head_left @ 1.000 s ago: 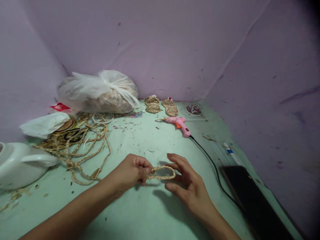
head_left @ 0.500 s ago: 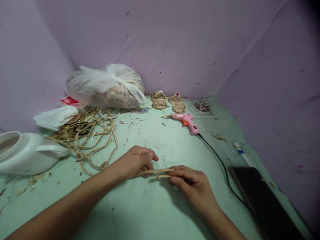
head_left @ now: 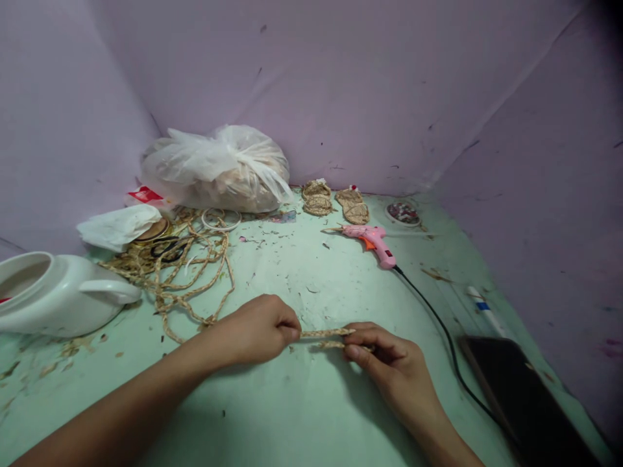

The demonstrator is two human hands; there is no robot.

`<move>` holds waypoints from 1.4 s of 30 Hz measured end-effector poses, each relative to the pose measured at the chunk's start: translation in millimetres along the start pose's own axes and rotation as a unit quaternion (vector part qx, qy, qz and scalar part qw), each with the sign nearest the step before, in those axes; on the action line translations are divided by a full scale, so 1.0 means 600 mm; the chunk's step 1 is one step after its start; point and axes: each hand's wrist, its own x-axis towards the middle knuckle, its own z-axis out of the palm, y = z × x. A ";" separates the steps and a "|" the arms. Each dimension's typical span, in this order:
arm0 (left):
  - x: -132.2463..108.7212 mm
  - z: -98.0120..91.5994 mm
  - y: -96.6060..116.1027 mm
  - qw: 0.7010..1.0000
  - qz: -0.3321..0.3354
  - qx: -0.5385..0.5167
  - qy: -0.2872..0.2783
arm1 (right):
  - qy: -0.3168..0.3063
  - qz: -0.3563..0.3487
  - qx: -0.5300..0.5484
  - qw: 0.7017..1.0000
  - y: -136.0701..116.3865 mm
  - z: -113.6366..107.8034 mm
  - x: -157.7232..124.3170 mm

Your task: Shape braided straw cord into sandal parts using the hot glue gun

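Observation:
A braided straw rope (head_left: 324,334) stretches between my two hands, low over the green tabletop. My left hand (head_left: 265,329) is closed round it, fingers curled in, knuckles up. My right hand (head_left: 389,360) pinches the rope between thumb and fingers where it doubles back, and a short end points left below the upper strand. The rest of the rope's loops (head_left: 195,279) lie in a tangle on the left, partly behind my left forearm. A pink glue gun (head_left: 367,241) lies beyond my right hand, nozzle to the left.
A white jug (head_left: 63,295) lies on its side at left. At the back are a tied plastic bag (head_left: 224,172), two small straw sandals (head_left: 317,197) and a dish of beads (head_left: 403,213). A marker (head_left: 487,311), a dark phone (head_left: 525,395) and the gun's black cord (head_left: 438,324) lie right.
My left fingers, partly spread before, have closed on the rope. My right hand keeps its pinch. The whole view has shifted slightly, so things appear further right.

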 end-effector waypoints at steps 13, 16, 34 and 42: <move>-0.001 0.004 0.005 0.999 -0.017 0.024 0.044 | -0.100 0.098 -0.064 0.988 -0.023 -0.021 -0.001; -0.006 0.000 0.010 0.997 -0.007 0.032 0.068 | -0.155 0.106 -0.064 0.980 -0.034 -0.028 -0.002; -0.031 0.003 0.032 1.000 -0.008 0.017 -0.012 | 0.128 -0.303 -0.318 0.889 -0.032 -0.013 -0.039; -0.025 0.022 0.031 0.998 -0.003 0.051 -0.031 | 0.132 -0.092 -0.157 0.974 -0.015 0.011 -0.035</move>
